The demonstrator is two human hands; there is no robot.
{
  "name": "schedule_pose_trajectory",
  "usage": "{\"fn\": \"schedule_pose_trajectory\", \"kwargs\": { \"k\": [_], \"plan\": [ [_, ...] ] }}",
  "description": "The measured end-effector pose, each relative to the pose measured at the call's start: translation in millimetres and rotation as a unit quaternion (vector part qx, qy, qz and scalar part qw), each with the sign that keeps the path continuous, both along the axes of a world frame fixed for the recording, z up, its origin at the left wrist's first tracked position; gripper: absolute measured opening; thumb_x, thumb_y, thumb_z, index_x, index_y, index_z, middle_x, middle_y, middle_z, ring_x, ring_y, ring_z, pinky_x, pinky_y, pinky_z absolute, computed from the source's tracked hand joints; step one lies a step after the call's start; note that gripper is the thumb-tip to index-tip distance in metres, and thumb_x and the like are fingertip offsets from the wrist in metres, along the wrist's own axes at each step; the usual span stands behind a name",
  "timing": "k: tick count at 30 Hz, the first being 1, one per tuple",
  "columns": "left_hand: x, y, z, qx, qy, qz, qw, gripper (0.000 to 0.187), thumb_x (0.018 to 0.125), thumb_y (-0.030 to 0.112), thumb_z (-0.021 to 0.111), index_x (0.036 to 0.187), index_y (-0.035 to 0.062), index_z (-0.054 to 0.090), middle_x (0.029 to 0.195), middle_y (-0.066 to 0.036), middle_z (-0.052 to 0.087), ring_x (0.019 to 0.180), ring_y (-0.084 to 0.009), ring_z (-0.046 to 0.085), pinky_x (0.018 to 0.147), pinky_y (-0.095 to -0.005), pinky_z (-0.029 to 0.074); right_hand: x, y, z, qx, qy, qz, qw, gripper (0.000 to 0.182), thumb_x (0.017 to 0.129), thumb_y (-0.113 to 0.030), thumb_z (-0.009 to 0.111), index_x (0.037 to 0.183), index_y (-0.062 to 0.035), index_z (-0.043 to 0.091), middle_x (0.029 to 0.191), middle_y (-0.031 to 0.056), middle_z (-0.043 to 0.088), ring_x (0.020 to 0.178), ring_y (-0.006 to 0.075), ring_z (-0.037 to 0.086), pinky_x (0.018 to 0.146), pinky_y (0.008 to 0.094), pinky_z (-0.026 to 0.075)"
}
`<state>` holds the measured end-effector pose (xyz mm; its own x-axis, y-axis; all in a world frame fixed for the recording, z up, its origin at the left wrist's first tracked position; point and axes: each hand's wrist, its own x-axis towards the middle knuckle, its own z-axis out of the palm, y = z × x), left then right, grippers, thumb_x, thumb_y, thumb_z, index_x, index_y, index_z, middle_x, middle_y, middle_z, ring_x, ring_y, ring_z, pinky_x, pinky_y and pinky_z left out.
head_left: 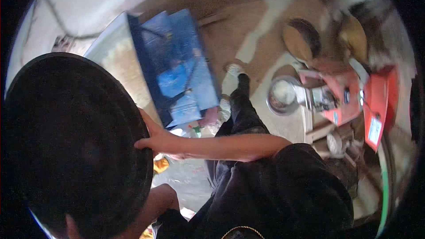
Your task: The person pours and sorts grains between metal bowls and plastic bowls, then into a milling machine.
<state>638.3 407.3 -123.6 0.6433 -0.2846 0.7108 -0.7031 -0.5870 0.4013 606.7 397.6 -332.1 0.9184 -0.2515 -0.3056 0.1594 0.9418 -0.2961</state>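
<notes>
The right hand (pixel 155 138) grasps the large black round tray (pixel 79 137) at its 3 o'clock edge, thumb over the near face and fingers apparently behind, a pinch that would stop the broad disc from tipping. The left hand (pixel 71 227) shows little more than a finger at about 6 o'clock on the tray; its grip is too dark and hidden to tell, though it probably bears weight from below. The tray, tilted up, fills the view from 7 to 10 o'clock, near the body, perhaps to spare the arms.

Beyond, at 11 o'clock, stands a blue metal box (pixel 177 68). At 3 o'clock a metal bowl (pixel 275 99) with whitish contents sits at the mouth of a red machine (pixel 346 94), seemingly placed to catch what comes out. Two round containers, contents unclear, lie towards 2 o'clock.
</notes>
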Motion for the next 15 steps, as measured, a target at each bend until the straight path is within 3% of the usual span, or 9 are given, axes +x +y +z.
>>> {"fn": "schedule_pose_trajectory", "kwargs": {
  "k": [2, 3, 6, 7, 9, 12, 15],
  "plan": [
    [-21.4, -4.4, -8.7, -0.020, -0.020, -0.062, 0.998, 0.062, 0.061, 0.013, 0.062, 0.122, 0.0031, 0.054, 0.115, -0.015, 0.056, 0.095, -0.0276, 0.055, 0.081, -0.0388, 0.047, -39.6, -9.3, 5.0, -0.058, -0.022, -0.105, 0.993, 0.095, 0.079, -0.002, 0.058, 0.144, -0.0264, -0.006, 0.141, 0.0086, 0.029, 0.112, 0.0215, 0.047, 0.068, 0.0334, 0.053],
    [-33.1, -9.8, -14.3, -0.027, -0.017, -0.100, 0.995, 0.062, 0.061, 0.013, 0.062, 0.121, 0.0026, 0.054, 0.115, -0.015, 0.056, 0.095, -0.0276, 0.054, 0.081, -0.0386, 0.047, -54.5, -12.7, 0.8, -0.054, -0.045, -0.190, 0.979, 0.097, 0.076, 0.002, 0.057, 0.144, -0.0267, -0.007, 0.139, 0.0141, 0.033, 0.097, 0.0248, 0.056, 0.058, 0.0336, 0.053],
    [-70.0, -30.1, -28.8, -0.060, 0.023, -0.210, 0.976, 0.062, 0.061, 0.012, 0.061, 0.121, 0.0012, 0.054, 0.115, -0.016, 0.056, 0.096, -0.0276, 0.054, 0.081, -0.0380, 0.047, -101.0, -25.7, -21.3, -0.031, -0.029, -0.319, 0.947, 0.098, 0.076, 0.001, 0.057, 0.145, -0.0254, -0.006, 0.141, 0.0141, 0.030, 0.098, 0.0239, 0.055, 0.056, 0.0330, 0.052],
    [-83.9, -36.9, -34.6, -0.070, 0.050, -0.245, 0.966, 0.062, 0.060, 0.011, 0.061, 0.121, 0.0007, 0.054, 0.115, -0.016, 0.056, 0.096, -0.0276, 0.054, 0.081, -0.0378, 0.047, -126.5, -30.4, -25.1, -0.008, -0.006, -0.306, 0.952, 0.098, 0.076, 0.002, 0.060, 0.145, -0.0268, -0.004, 0.144, 0.0085, 0.027, 0.116, 0.0219, 0.045, 0.079, 0.0345, 0.051],
    [-116.2, -52.7, -50.6, -0.079, 0.125, -0.317, 0.937, 0.061, 0.060, 0.011, 0.061, 0.120, -0.0002, 0.054, 0.115, -0.017, 0.056, 0.096, -0.0276, 0.054, 0.082, -0.0374, 0.047, -156.0, -30.3, -47.4, -0.011, 0.037, -0.394, 0.918, 0.094, 0.077, 0.005, 0.055, 0.145, -0.0265, -0.001, 0.143, 0.0119, 0.027, 0.121, 0.0242, 0.041, 0.087, 0.0373, 0.048],
    [-167.2, -78.7, -104.4, -0.027, 0.295, -0.399, 0.868, 0.061, 0.060, 0.010, 0.061, 0.120, -0.0017, 0.054, 0.114, -0.017, 0.056, 0.097, -0.0275, 0.054, 0.082, -0.0367, 0.048, -209.2, -19.0, -111.3, 0.069, 0.096, -0.458, 0.881, 0.085, 0.079, 0.009, 0.048, 0.145, -0.0239, 0.006, 0.141, 0.0142, 0.030, 0.121, 0.0279, 0.042, 0.088, 0.0401, 0.048],
    [-210.7, -109.7, -194.8, 0.071, 0.389, -0.472, 0.788, 0.060, 0.061, -0.004, 0.053, 0.121, -0.0025, 0.054, 0.117, -0.016, 0.056, 0.103, -0.0239, 0.054, 0.090, -0.0336, 0.044, -269.2, 13.7, -167.0, 0.169, 0.157, -0.483, 0.845, 0.080, 0.079, 0.009, 0.049, 0.143, -0.0207, 0.010, 0.138, 0.0154, 0.033, 0.114, 0.0315, 0.048, 0.084, 0.0455, 0.051]
  ]
}}
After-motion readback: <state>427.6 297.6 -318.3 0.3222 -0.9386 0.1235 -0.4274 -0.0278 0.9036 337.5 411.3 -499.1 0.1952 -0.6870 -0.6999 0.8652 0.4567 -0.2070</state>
